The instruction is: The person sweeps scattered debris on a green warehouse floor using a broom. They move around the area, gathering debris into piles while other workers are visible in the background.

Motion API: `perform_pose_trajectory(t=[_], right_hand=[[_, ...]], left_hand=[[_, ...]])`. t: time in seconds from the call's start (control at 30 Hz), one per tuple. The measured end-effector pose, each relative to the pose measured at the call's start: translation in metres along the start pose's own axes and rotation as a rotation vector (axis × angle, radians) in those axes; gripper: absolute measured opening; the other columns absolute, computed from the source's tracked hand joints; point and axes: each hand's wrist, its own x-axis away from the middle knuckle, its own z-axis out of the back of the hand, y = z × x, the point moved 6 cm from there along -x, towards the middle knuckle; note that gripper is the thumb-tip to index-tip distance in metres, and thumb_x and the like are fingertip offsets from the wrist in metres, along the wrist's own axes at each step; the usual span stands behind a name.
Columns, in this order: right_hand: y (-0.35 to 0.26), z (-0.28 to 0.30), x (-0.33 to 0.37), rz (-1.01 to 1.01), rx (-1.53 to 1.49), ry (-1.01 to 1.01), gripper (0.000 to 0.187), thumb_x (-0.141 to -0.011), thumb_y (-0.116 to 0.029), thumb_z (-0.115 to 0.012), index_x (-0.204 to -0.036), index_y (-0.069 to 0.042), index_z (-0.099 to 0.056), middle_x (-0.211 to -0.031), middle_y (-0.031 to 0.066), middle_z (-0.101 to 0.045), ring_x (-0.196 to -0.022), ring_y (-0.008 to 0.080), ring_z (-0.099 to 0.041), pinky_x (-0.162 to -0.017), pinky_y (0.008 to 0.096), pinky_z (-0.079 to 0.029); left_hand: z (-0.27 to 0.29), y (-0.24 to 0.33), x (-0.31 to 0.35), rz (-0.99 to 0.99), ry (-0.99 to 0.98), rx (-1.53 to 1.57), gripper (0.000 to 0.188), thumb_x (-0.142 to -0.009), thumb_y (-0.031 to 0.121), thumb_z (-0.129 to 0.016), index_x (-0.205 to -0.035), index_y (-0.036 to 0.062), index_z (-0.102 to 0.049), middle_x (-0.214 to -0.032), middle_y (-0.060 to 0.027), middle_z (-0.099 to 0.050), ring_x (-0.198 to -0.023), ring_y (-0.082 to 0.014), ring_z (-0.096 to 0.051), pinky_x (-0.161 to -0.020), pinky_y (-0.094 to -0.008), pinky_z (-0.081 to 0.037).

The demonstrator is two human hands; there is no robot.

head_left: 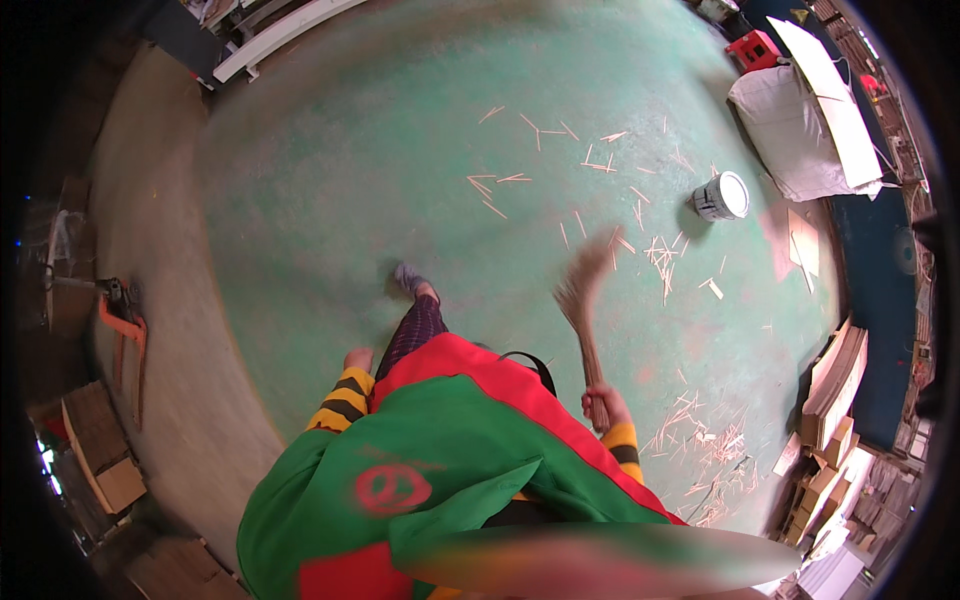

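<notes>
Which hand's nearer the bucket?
Right. The right hand, gripping the broom, is below and left of the bucket in view; the left hand is much farther left.

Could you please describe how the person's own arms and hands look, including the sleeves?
Both forearms are in sleeves with yellow and dark bands: the left sleeve and the right sleeve. A green garment with red trim covers the upper arms. The left hand and right hand wear no gloves; rings are too small to tell.
</notes>
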Motion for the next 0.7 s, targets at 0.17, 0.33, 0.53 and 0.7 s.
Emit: perform_pose_trajectory(t=[0.17,0.33,0.53,0.7], right_hand=[[-0.103,-0.182,-0.075,0.134,0.418,-0.279,0.021,-0.070,-0.012,-0.058,-0.087,-0.005,-0.047,-0.064,0.0049,-0.051,-0.049,0.0135,-0.050,-0.041,0.0265,-0.042],[-0.153,-0.364,-0.191,0.101,0.589,-0.310,0.043,-0.068,-0.014,-0.064,-0.106,-0.004,-0.047,-0.069,0.0063,-0.052,-0.051,0.0154,-0.051,-0.041,0.0295,-0.041],[-0.173,-0.394,-0.263,0.003,0.440,-0.287,0.059,-0.070,-0.018,-0.066,-0.121,-0.011,-0.038,-0.072,0.0050,-0.050,-0.051,0.0153,-0.049,-0.041,0.0307,-0.042],[-0.140,-0.274,-0.196,-0.054,-0.199,-0.072,0.035,-0.076,-0.028,-0.063,-0.104,-0.019,-0.046,-0.065,-0.0011,-0.047,-0.047,0.0143,-0.048,-0.040,0.0270,-0.040]], left_hand=[[-0.022,-0.014,-0.069,-0.084,-0.334,-0.447,0.035,-0.074,0.032,-0.050,-0.096,0.0062,-0.061,-0.102,-0.0158,-0.058,-0.094,-0.0325,-0.055,-0.081,-0.0388,-0.042],[0.106,0.089,-0.096,-0.158,-0.190,-0.073,0.039,-0.078,0.029,-0.053,-0.108,0.0044,-0.055,-0.106,-0.0148,-0.057,-0.097,-0.0261,-0.055,-0.083,-0.0343,-0.042],[0.229,0.176,-0.153,-0.176,0.014,0.554,0.037,-0.079,0.027,-0.056,-0.109,0.0060,-0.054,-0.102,-0.0101,-0.060,-0.090,-0.0209,-0.058,-0.076,-0.0315,-0.045],[0.218,0.168,-0.218,-0.020,-0.182,0.085,0.034,-0.077,0.028,-0.058,-0.103,0.0077,-0.059,-0.101,-0.0113,-0.060,-0.089,-0.0217,-0.058,-0.074,-0.0322,-0.046]])
